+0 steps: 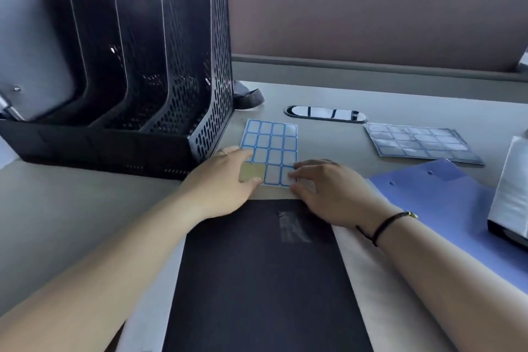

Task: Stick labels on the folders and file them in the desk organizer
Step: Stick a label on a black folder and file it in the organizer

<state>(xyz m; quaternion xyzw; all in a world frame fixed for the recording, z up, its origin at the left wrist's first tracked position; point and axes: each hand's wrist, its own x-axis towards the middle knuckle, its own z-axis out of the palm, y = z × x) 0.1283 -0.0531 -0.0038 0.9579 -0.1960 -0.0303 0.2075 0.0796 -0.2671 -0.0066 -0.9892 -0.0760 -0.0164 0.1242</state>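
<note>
A label sheet [274,143] with blue-bordered blank labels lies on the desk beyond a dark folder [265,280]. My left hand [223,180] pinches the sheet's near-left corner, thumb and forefinger around a yellowish cell [253,171]. My right hand [328,191] rests with spread fingertips on the sheet's near-right corner. The dark folder lies flat on a cream folder [380,280], and a faint rectangular patch [294,226] shows near its top. A blue folder [445,208] lies to the right. The black mesh desk organizer [160,66] stands at the left, with a grey folder [34,51] in its leftmost slot.
A second stack of label sheets [420,141] lies at the right rear. A cable grommet [325,114] is set in the desk behind the sheet. A white box on a black base [511,194] stands at the right edge. A partition wall [343,8] closes the back.
</note>
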